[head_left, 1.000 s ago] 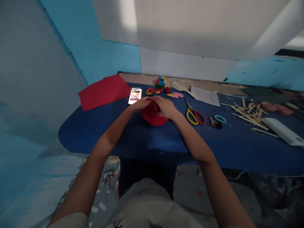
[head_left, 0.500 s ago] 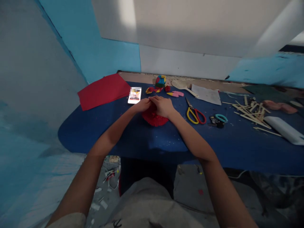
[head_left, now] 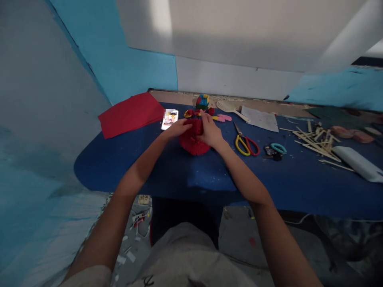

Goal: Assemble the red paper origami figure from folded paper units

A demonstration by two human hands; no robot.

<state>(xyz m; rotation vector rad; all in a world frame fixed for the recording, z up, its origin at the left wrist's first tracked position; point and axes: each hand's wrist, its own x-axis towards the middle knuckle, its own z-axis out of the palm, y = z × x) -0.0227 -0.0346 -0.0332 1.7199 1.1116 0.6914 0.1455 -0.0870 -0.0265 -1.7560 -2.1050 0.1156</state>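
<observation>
A dark red, round piece with a ruffled edge (head_left: 195, 148) rests on the blue table in front of me; its exact kind is unclear. My left hand (head_left: 177, 128) is bent round the left side of it, with the thumb lying over its top. From the right, my right hand (head_left: 211, 131) grips the same piece, thumb on the near side and fingers reaching over the far side. Just behind it are a multicoloured ball-like object (head_left: 202, 102) and a pink and yellow piece (head_left: 223, 118). A lit phone (head_left: 170, 120) lies beside my left hand.
Scissors with yellow and red handles (head_left: 243, 143) lie to the right, then a turquoise-handled tool (head_left: 278, 148) and a heap of thin wooden sticks (head_left: 318, 141). Red sheet material (head_left: 131, 115) covers the far left. A pale slotted spoon (head_left: 229, 107) lies at the back.
My hands have moved apart from being together over the red piece. The right hand has opened out to its right side, and more of its top shows.
</observation>
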